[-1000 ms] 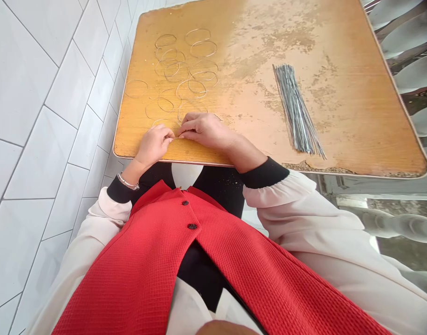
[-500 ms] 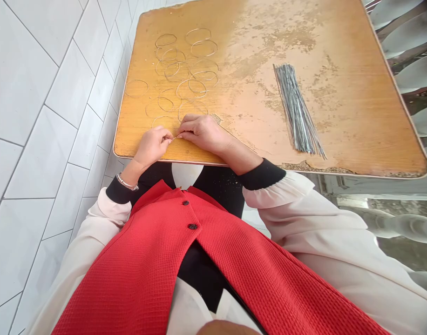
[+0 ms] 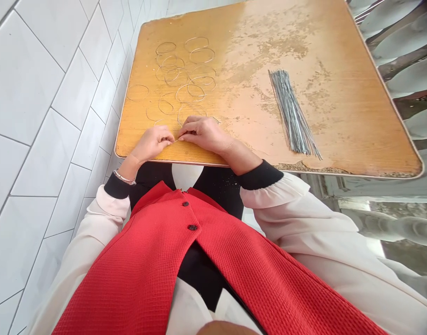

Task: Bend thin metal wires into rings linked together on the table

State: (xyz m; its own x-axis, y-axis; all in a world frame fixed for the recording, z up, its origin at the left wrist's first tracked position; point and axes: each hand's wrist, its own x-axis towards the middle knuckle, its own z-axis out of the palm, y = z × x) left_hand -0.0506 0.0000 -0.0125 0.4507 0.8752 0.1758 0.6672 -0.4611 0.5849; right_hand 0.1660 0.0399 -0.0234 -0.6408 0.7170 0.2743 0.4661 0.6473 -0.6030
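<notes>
My left hand and my right hand rest side by side at the near left edge of a worn wooden table. Both are closed in a pinch on a thin wire that runs between their fingertips; most of it is hidden under the fingers. Just beyond the hands lie several wire rings, spread flat and partly overlapping. A bundle of straight metal wires lies to the right of my right hand, well apart from it.
A white tiled wall runs along the table's left side. White balusters stand past the table's right edge. My red vest and pale sleeves fill the lower view.
The hands keep their pinch on the wire and shift only slightly. The view has tipped a little, so the table sits lower in the picture.
</notes>
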